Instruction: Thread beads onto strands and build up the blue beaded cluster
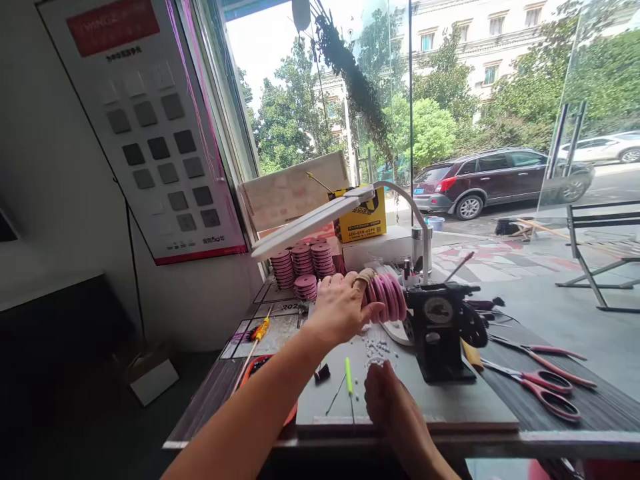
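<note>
Left forearm (260,407) stretches toward pink discs (389,298), fingers (351,279) touching their left end.

Machine (440,337) between disc stacks (302,261) and scissors (525,377).

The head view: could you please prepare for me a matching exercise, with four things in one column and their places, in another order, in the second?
Things:
1. Slim tool with bright green handle
2. Metal scissors with red-and-black handles
3. Row of pink round discs
4. Yellow printed box

Places:
A. Partly behind the white long-headed lamp
B. On the flat grey board, left of the right hand
C. Grasped by the left hand
D. Right of the black metal machine

Right pairs: 1-B, 2-D, 3-C, 4-A
</note>
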A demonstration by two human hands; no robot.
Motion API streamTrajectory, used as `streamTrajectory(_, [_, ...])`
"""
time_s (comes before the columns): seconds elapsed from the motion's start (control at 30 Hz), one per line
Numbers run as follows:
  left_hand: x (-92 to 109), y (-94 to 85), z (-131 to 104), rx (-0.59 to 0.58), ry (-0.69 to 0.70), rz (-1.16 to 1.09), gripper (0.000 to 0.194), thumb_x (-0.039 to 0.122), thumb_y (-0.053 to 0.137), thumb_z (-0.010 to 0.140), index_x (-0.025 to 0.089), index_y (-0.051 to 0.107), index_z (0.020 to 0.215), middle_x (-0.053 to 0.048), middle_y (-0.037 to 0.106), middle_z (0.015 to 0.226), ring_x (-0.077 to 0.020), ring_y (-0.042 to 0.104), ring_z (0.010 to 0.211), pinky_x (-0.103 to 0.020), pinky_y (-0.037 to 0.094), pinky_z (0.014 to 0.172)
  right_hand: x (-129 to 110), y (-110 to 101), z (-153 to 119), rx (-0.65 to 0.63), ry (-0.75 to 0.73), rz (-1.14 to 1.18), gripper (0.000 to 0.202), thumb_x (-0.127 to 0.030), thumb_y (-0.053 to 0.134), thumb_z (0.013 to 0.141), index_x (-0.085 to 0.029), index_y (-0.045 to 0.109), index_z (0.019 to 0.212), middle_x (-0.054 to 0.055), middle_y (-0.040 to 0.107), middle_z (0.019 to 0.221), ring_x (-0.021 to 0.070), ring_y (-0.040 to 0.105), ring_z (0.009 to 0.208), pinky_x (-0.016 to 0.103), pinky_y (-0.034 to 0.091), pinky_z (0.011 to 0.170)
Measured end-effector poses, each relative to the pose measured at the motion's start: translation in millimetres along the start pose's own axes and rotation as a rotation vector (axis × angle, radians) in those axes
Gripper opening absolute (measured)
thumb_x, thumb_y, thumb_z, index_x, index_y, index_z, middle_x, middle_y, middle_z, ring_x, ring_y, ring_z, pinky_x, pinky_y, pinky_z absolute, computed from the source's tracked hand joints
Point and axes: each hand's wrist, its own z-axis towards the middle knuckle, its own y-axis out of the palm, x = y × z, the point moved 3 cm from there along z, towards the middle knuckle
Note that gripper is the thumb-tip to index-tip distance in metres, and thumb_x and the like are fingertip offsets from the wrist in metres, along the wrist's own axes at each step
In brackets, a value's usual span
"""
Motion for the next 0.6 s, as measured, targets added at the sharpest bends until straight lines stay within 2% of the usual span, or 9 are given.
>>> streamTrajectory(0.13, [-10.6,-4.2,17.1,-0.116,-0.003,-0.032,0.069,0.065,0.014,0.085,0.02,0.046,0.127,-0.011,0.062,0.115,-0.0301,0.057,0.101,-0.042,0.043,0.083,-3.1,6.8,6.8,0.017,-0.028,0.022,0.056,-0.063,0.065,0.063,-0.022,0.029,0.052,-0.011,0.016,0.049,0.0047,0.011,0.045,0.021,0.011,0.041])
streamTrajectory(0.27, [-18.1,-5.8,31.1,-0.214,0.0,-0.075,0.072,0.068,0.007,0.083,0.022,0.056,0.109,-0.009,0.062,0.118,-0.0307,0.058,0.104,-0.041,0.045,0.08,-0.6,5.8,12.7,0.044,-0.056,0.02,0.059,-0.062,0.064,0.064,-0.022,0.024,0.05,-0.011,0.012,0.047,0.0045,0.008,0.045,0.023,0.008,0.042])
streamTrajectory(0.4, [-19.8,-3.7,32.5,-0.237,0.002,-0.093,0.069,0.069,0.008,0.082,0.024,0.054,0.108,-0.007,0.06,0.121,-0.03,0.055,0.108,-0.041,0.044,0.083,5.3,1.8,13.1,0.068,-0.046,0.032,0.058,-0.061,0.063,0.066,-0.023,0.022,0.05,-0.012,0.011,0.047,0.0044,0.008,0.044,0.023,0.008,0.041])
streamTrajectory(0.6, [-20.3,-7.1,29.7,-0.241,0.004,-0.085,0.069,0.068,0.009,0.083,0.023,0.054,0.108,-0.009,0.061,0.121,-0.0301,0.057,0.106,-0.04,0.045,0.082,0.5,6.9,8.9,0.059,-0.022,0.08,0.062,-0.064,0.069,0.055,-0.023,0.022,0.051,-0.013,0.012,0.046,0.0032,0.007,0.042,0.021,0.007,0.04])
